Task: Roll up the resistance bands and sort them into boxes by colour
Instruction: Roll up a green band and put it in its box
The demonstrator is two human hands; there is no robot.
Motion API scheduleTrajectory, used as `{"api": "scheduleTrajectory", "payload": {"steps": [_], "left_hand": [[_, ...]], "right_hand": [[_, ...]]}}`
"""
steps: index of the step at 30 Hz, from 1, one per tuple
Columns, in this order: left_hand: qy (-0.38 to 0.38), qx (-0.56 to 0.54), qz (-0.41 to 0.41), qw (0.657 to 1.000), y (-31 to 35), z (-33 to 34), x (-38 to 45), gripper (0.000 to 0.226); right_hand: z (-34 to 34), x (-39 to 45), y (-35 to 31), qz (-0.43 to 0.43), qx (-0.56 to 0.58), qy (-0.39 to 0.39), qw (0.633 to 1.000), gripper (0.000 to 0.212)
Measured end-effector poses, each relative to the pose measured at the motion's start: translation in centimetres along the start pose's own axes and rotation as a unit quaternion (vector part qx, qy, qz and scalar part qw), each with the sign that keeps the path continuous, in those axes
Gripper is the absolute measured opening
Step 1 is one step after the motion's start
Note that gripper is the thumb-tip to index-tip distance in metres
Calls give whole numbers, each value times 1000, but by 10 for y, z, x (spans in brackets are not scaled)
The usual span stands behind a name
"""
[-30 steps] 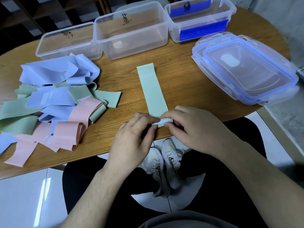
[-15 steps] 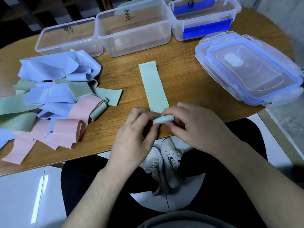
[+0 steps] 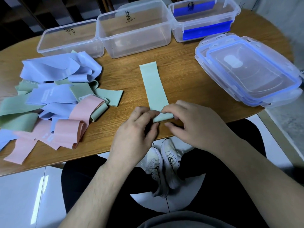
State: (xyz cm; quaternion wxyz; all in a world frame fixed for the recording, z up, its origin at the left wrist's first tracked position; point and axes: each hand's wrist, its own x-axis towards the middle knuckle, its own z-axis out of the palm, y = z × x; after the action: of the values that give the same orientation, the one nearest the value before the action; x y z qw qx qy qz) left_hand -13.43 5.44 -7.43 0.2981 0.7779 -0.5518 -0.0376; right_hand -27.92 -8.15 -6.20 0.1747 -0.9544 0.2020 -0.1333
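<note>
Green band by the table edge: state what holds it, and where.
Both hands, left and right, pinch the green band at its rolled near end.

Roll at near end of green band (image 3: 154,89) thicker, flat length shorter.

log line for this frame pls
step: rolling green band | left hand: pinching roll | right hand: pinching roll | boxes: no bands | pile: unsorted

wood table (image 3: 189,83), glossy white floor tiles (image 3: 24,195)
</note>
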Motion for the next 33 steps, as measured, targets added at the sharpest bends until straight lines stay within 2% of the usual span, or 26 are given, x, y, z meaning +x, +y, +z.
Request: {"api": "scheduleTrajectory", "payload": {"steps": [9,17,22,33], "left_hand": [[-19,-14,-10,1000,-3,-1,8,29],[-16,-48,22,998,1,-8,-8,30],[-17,-46,46,998,-1,-7,-16,22],[-15,-79,1,997,2,-4,-15,24]], "right_hand": [[0,12,0,7,12,-6,1000,22],[0,-7,-3,-16,5,0,1000,21],[2,-15,-4,-19,11,-2,1000,21],[-2,-17,-5,-32,17,22,999,31]]}}
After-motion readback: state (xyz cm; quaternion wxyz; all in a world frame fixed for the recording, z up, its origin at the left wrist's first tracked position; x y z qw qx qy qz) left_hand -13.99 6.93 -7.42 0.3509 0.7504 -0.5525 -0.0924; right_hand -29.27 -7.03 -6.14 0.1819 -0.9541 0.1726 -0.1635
